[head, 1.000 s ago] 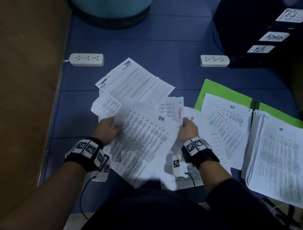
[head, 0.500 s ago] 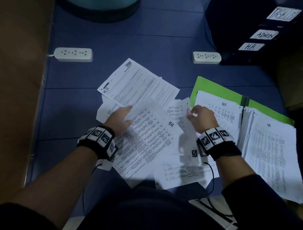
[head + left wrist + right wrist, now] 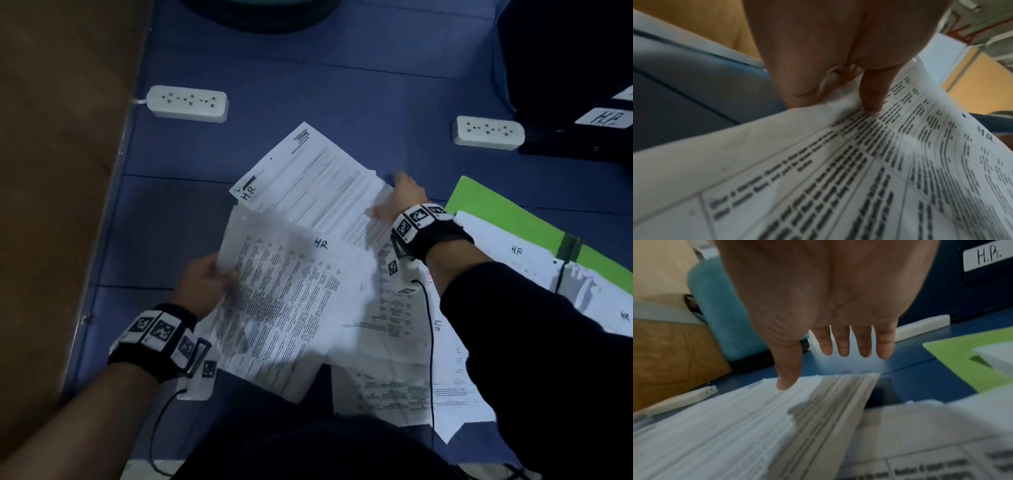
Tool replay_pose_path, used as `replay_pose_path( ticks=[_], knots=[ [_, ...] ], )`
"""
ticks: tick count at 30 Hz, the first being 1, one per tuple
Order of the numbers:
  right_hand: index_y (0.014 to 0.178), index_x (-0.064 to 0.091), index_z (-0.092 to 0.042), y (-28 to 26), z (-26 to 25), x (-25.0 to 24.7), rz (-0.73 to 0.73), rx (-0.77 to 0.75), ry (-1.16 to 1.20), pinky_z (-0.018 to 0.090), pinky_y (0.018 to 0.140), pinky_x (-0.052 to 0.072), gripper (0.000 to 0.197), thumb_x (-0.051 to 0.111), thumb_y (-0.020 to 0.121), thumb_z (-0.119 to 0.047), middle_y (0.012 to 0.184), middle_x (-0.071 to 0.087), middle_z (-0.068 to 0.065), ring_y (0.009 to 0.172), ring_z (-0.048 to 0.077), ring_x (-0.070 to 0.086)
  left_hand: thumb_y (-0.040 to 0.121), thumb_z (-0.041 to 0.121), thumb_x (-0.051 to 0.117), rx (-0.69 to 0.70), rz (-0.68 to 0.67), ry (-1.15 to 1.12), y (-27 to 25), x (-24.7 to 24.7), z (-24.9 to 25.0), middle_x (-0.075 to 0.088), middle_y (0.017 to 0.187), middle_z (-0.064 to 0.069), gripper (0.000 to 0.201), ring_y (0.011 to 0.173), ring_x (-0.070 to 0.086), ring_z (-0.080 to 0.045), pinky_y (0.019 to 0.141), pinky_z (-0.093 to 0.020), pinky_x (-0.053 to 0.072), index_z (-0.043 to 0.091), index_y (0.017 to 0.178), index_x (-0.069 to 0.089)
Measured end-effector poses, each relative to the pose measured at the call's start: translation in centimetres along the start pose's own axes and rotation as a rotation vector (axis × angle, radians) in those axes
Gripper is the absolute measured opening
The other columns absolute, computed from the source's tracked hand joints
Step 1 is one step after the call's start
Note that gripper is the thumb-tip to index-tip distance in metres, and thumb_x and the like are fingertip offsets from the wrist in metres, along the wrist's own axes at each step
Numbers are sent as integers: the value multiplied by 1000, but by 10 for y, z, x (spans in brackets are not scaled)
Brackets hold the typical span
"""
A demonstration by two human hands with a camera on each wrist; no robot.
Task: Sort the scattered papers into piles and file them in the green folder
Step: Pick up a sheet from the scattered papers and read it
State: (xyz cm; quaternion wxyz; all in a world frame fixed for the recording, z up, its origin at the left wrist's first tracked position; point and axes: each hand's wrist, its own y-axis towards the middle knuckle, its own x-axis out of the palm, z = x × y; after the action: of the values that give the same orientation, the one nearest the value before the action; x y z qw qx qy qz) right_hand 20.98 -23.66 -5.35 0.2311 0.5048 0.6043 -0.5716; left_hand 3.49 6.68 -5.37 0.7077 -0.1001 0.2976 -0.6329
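**Spotter:** What worries you from where you sit?

**Operator:** Two things, and both are guesses. My left hand (image 3: 205, 284) pinches the left edge of the table-printed HR sheet (image 3: 291, 301), thumb on top and fingers curled under, and the sheet sags across my lap. Held by one edge like that, I think it could fold or slip free if I swing it quickly. My right hand (image 3: 397, 202) is spread, fingers straight, hovering at the right end of the H.R. sheet (image 3: 308, 185) on the blue mat (image 3: 308, 85). In the right wrist view no finger clearly touches the paper. If I come down flat there, I reckon the page would skate over the mat rather than lift.

**Spotter:** And the loose pages underneath?

**Operator:** The loose papers (image 3: 404, 359) overlap below my right forearm, and the wrist cable trails over them. A careless pull-back could drag them and scramble whatever order they have.

**Spotter:** Where's the folder?

**Operator:** The green folder (image 3: 486, 202) lies open on the mat just to the right of my right wrist, with HR-marked filed pages (image 3: 513, 253) already on it. It is well apart from my left hand, with the pile between. So the left-hand sheet has the longer crossing, over everything else.
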Motion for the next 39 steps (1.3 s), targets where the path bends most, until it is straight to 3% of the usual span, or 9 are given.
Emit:
replay_pose_path(
  ticks=[5, 11, 15, 18, 20, 24, 28, 34, 39],
  knots=[
    [133, 47, -20, 0, 2, 8, 18, 34, -112, 46, 101, 32, 67, 77, 75, -36, 137, 43, 7, 128, 30, 36, 90, -6, 53, -75, 39, -153, -7, -9, -9, 63, 94, 6, 23, 90, 59, -7, 80, -26, 45, 15, 97, 62],
    [147, 19, -23, -22, 9, 20, 35, 65, -114, 54, 103, 30, 103, 81, 68, -44, 151, 24, 2, 136, 33, 23, 91, -3, 54, -63, 90, -202, -3, -1, -1, 65, 88, 5, 17, 76, 64, 0, 72, -18, 52, 11, 97, 62],
    [131, 43, -17, -29, -1, 11, -34, 49, -133, 46, 99, 32, 60, 72, 80, -26, 132, 49, 5, 127, 29, 38, 91, -2, 53, -79, 105, -282, -2, 2, 5, 68, 90, -1, 21, 86, 64, -16, 81, -31, 48, 15, 88, 63],
    [96, 58, -19, -48, 0, -2, 67, -80, 92, 29, 75, 42, 7, 54, 91, -16, 96, 61, 6, 92, 25, 56, 93, -1, 50, -53, 122, -322, -1, 1, 9, 66, 93, -3, 22, 90, 62, -21, 82, -32, 48, 16, 88, 62],
    [78, 53, -24, -71, 8, -7, 85, -171, 385, 26, 59, 40, 15, 56, 90, -15, 77, 58, -4, 73, 19, 53, 95, -1, 47, -39, 127, -376, -2, 2, 12, 67, 90, -1, 23, 85, 63, -16, 75, -25, 51, 16, 89, 61],
    [90, 63, -26, -128, 16, 11, -43, -238, 926, 32, 73, 51, 19, 61, 86, -8, 87, 70, -6, 77, 12, 62, 98, -2, 39, -61, 77, -578, 0, 9, 9, 67, 98, -2, 26, 89, 64, -14, 73, -22, 56, 13, 100, 60],
    [100, 61, -23, -170, 10, 52, -209, -294, 917, 41, 74, 53, 11, 58, 92, -16, 96, 69, 7, 82, 22, 64, 96, -6, 38, -94, 77, -722, 4, 16, 5, 66, 103, -7, 28, 92, 63, -16, 78, -21, 56, 13, 101, 58],
    [89, 58, -21, -173, 17, 58, -406, -210, 821, 31, 60, 43, 6, 58, 93, -25, 75, 55, 2, 61, 17, 49, 84, 8, 64, -244, 404, -266, 17, 2, -12, 60, 110, -11, 52, 101, 59, -27, 95, -44, 49, 16, 130, 41],
    [134, 42, -9, -135, 15, 64, 117, 122, 372, 41, 97, 39, 68, 67, 83, -46, 133, 46, 12, 122, 30, 42, 90, 13, 58, -138, 383, 213, 13, -4, -17, 64, 109, -20, 26, 98, 59, -33, 77, -30, 40, -4, 110, 60]
  ],
)
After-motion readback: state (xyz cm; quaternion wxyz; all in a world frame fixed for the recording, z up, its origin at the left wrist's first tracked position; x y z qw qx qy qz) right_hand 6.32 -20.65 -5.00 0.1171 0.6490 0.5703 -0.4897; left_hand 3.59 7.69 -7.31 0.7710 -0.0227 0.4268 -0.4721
